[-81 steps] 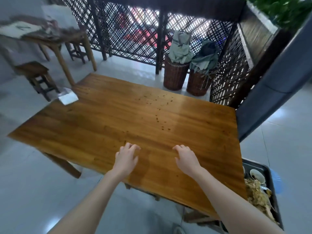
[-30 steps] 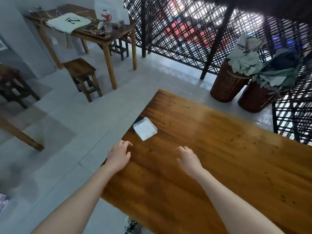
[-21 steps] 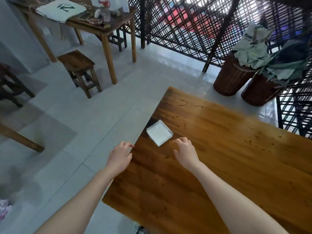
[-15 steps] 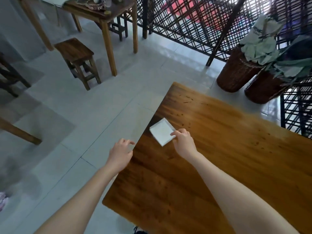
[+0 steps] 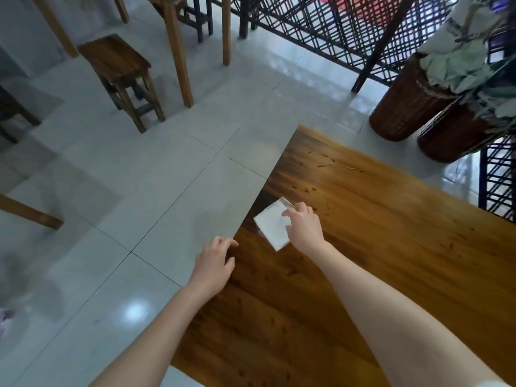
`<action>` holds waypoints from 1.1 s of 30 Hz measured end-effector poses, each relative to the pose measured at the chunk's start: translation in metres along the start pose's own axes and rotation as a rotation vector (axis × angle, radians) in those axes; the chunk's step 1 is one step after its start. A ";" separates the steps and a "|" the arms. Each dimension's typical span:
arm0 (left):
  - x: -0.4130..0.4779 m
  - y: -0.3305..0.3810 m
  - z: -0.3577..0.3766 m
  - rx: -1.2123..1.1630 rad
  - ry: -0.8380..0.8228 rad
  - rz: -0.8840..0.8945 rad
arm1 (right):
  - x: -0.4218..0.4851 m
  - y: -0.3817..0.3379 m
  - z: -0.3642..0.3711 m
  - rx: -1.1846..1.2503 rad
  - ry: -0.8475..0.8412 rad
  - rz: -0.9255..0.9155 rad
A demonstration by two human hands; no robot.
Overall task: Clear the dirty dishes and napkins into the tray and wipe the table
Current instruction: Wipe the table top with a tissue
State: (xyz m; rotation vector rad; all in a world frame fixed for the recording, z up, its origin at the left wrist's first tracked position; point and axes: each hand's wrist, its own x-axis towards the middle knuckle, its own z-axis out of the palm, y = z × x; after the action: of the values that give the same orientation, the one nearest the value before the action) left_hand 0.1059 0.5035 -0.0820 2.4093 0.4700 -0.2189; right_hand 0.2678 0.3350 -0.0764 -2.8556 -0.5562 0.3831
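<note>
A white pack of napkins in clear wrap [image 5: 272, 226] lies near the left edge of the brown wooden table [image 5: 391, 261]. My right hand [image 5: 304, 227] rests over its right side, fingers curled at the pack's far corner. My left hand [image 5: 215, 263] hovers at the table's left edge with loosely bent fingers and holds nothing. Small brown crumbs [image 5: 324, 160] are scattered over the far part of the tabletop. The tray is out of view.
Two wicker baskets [image 5: 410, 107] with grey-green cloths stand beyond the table's far side, against a black lattice screen [image 5: 321, 32]. A wooden stool [image 5: 122, 76] and another table's legs [image 5: 178, 51] stand on the pale tiled floor to the left.
I have turned left from the table's middle towards its left edge. My right hand reached forward onto the napkin pack. My left hand stayed at the table edge.
</note>
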 end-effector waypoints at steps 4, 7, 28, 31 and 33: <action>0.001 -0.006 0.007 -0.001 -0.012 -0.008 | 0.001 0.000 0.006 -0.014 0.027 -0.005; 0.001 -0.010 0.009 -0.001 -0.025 -0.007 | 0.000 -0.001 0.007 -0.033 0.037 -0.007; -0.010 0.015 -0.006 -0.034 -0.021 0.073 | -0.040 -0.031 -0.092 0.155 0.216 -0.040; -0.014 0.015 -0.009 -0.036 -0.008 0.077 | -0.042 -0.037 -0.096 0.149 0.223 -0.052; -0.017 0.013 -0.011 -0.038 0.004 0.077 | -0.043 -0.041 -0.098 0.184 0.263 -0.048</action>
State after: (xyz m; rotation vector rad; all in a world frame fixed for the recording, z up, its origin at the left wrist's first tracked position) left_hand 0.0954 0.4966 -0.0619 2.3861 0.3783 -0.1703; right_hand 0.2438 0.3402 0.0352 -2.6526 -0.5089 0.0453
